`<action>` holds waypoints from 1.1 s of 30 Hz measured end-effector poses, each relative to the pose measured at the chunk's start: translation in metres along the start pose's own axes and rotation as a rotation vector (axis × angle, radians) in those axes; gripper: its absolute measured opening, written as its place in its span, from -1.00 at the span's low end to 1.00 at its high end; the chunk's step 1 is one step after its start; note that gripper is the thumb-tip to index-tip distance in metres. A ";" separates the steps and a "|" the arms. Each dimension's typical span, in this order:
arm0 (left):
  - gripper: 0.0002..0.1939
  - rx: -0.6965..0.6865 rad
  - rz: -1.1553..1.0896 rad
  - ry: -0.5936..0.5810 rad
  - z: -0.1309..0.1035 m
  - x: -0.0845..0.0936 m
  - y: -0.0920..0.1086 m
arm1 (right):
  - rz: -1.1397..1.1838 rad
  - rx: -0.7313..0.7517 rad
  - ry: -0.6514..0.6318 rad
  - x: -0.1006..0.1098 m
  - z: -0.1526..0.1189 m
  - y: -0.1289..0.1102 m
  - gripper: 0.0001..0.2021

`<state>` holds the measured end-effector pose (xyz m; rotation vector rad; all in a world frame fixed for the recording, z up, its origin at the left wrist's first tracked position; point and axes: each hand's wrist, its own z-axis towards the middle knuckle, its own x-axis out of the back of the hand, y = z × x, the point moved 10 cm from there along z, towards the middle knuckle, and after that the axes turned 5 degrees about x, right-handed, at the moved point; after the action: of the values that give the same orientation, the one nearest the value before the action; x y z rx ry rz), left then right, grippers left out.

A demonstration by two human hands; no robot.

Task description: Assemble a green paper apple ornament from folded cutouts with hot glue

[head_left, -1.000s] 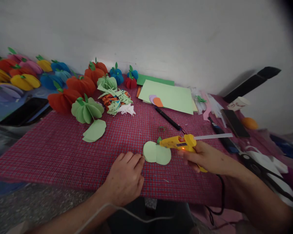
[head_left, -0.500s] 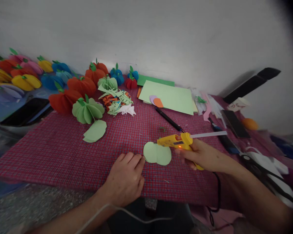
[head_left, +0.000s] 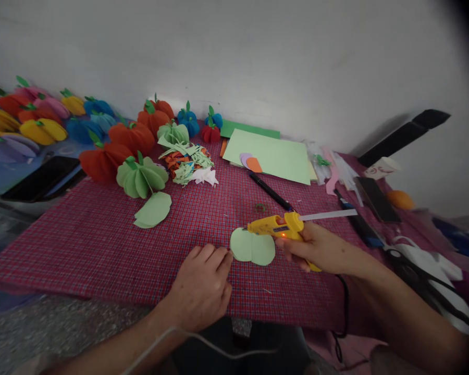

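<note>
My right hand (head_left: 322, 249) is wrapped around the handle of a yellow hot glue gun (head_left: 275, 226), its small light glowing orange and a clear glue stick (head_left: 328, 214) poking out the back. The nozzle is at the upper left edge of a light green paper cutout (head_left: 262, 251), which has rounded halves and a centre crease and lies flat on the table. At its left edge my left hand (head_left: 203, 286) rests on the cloth with fingers curled, the index fingertip holding the cutout's edge. More loose green cutouts (head_left: 153, 210) lie further left.
A finished green paper pumpkin (head_left: 140, 177) stands among several coloured ones at the left. Paper scraps (head_left: 187, 162), green sheets (head_left: 271, 155) and a black pen (head_left: 271, 191) lie behind. Scissors (head_left: 414, 271), a box cutter (head_left: 357, 219), a phone (head_left: 377, 199) and a cup (head_left: 383, 167) are at the right.
The glue gun in my right hand has shifted slightly left, its nozzle moving along the cutout's top edge toward the left. My left hand stays in place.
</note>
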<state>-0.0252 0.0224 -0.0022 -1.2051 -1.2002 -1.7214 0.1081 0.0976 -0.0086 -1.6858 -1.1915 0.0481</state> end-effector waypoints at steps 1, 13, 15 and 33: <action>-0.62 -0.002 -0.001 -0.002 0.000 0.000 0.000 | 0.007 0.006 -0.006 -0.001 0.000 0.001 -0.68; -0.62 0.004 -0.002 -0.028 0.000 -0.001 0.000 | 0.022 0.002 0.018 0.000 0.001 0.003 -0.69; -0.63 0.004 0.002 -0.034 0.000 -0.001 0.000 | -0.003 0.008 0.019 -0.001 0.003 -0.001 -0.68; -0.63 0.005 -0.014 -0.008 0.001 0.002 0.001 | -0.059 0.053 -0.055 -0.016 0.004 -0.011 -0.66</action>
<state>-0.0251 0.0227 0.0004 -1.2041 -1.2201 -1.7240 0.0904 0.0884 -0.0102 -1.6113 -1.2693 0.0893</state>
